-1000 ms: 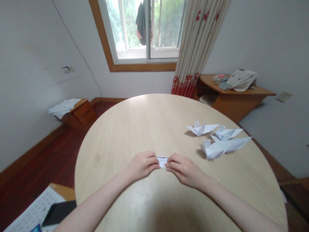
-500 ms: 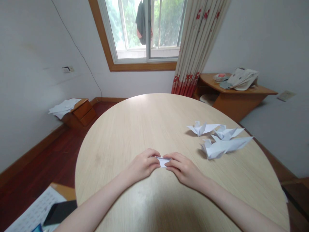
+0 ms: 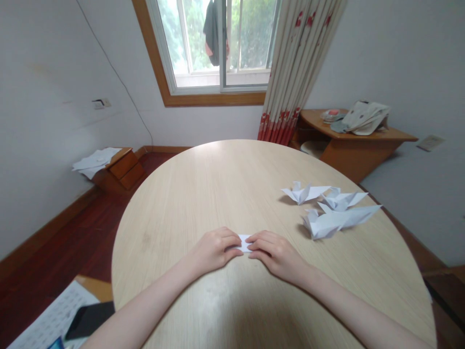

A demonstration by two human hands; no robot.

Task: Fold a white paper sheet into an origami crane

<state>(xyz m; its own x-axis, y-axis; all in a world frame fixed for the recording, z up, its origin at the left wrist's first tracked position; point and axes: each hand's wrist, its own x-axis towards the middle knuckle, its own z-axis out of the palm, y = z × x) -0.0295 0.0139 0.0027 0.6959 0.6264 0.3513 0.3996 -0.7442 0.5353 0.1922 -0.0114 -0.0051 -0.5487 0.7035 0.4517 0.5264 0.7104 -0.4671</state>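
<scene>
A small folded strip of white paper (image 3: pixel 244 243) lies on the round wooden table (image 3: pixel 225 184) in front of me. My left hand (image 3: pixel 214 249) has its fingers curled and pressed on the paper's left end. My right hand (image 3: pixel 274 252) has its fingers closed on the right end. Both hands rest on the tabletop and cover most of the paper.
Three folded white paper figures (image 3: pixel 329 208) sit on the table's right side. A wooden desk (image 3: pixel 348 140) with papers stands by the curtain (image 3: pixel 294 72). A low cabinet (image 3: pixel 119 167) is at left. A black phone (image 3: pixel 89 320) lies on printed sheets at lower left.
The hands have drawn closer together over the paper and pressed it flat; less of the strip shows between them than before.
</scene>
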